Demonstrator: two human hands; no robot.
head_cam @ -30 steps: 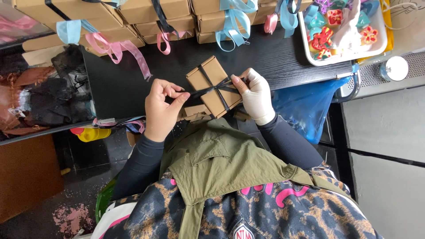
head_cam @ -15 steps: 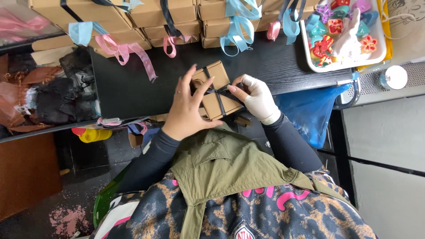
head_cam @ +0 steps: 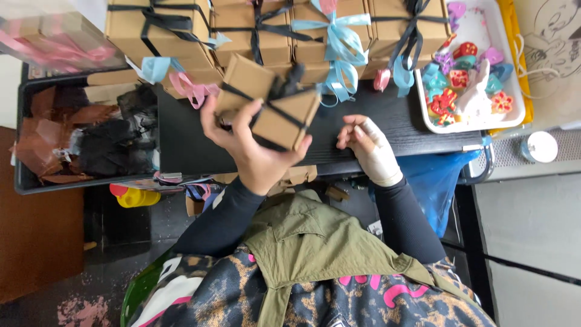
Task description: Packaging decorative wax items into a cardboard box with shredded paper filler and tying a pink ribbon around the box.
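The left hand is gripping a small brown box from below, fingers wrapping its near edges and lifting it off the desk. A black ribbon is crossing the box lid and bunching into a knot on top. The right hand, wearing a pale glove, is resting on the desk just to the right of the box, fingers loosely curled and holding nothing. Beyond both hands, a row of stacked boxes is sitting with black, blue and pink ribbons. Past the right hand, a white tray is holding colourful small pieces. Left of the left hand, a dark bin is holding crumpled wrapping.
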